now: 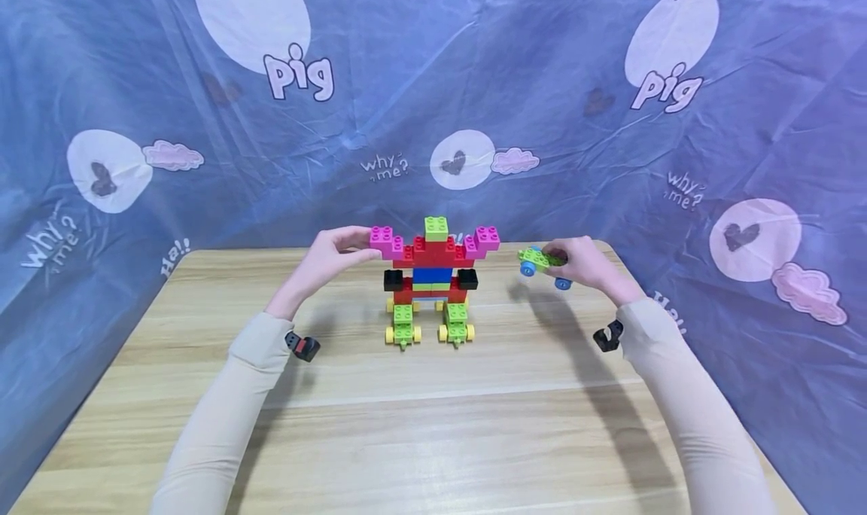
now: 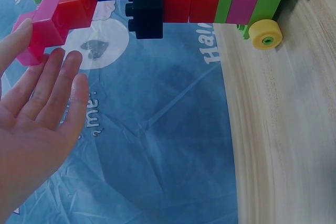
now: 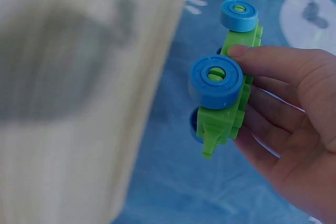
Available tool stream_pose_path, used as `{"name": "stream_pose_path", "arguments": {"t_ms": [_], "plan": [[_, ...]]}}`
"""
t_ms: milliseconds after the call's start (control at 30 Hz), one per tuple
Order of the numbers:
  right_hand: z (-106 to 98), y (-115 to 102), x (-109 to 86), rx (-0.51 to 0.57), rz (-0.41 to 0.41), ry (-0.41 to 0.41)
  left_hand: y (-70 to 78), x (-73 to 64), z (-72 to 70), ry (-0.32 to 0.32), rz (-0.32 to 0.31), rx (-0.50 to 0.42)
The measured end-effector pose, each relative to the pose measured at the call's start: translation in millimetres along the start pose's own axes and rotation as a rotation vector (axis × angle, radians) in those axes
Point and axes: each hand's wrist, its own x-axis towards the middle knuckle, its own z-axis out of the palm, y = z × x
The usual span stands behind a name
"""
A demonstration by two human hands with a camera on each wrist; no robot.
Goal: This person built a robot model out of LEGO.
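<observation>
A building-block figure (image 1: pixel 433 255) stands upright on two green wheeled bases with yellow wheels (image 1: pixel 469 333). Its body is red, blue and green, with black bricks at both sides and a light green brick (image 1: pixel 436 227) on top. My left hand (image 1: pixel 328 255) pinches the stepped pink brick (image 2: pixel 48 19) at the end of the figure's left-side arm, between thumb and fingers. To the right of the figure, my right hand (image 1: pixel 586 262) holds a green toy car base (image 3: pixel 223 116) with blue wheels (image 3: pixel 216 81) in the air, thumb on one side and fingers on the other.
The figure stands on a wooden table (image 1: pixel 420 432). A blue printed cloth (image 1: pixel 379 86) hangs behind and around it. A black wrist device (image 1: pixel 302 346) is on the left cuff, another black device (image 1: pixel 608 336) on the right.
</observation>
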Motion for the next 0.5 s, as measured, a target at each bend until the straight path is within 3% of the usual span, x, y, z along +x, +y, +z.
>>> {"name": "stream_pose_path", "arguments": {"t_ms": [500], "plan": [[-78.7, -58.5, 25.6, -0.069, -0.079, 0.049, -0.7, 0.0, 0.3, -0.010, -0.005, -0.005]]}}
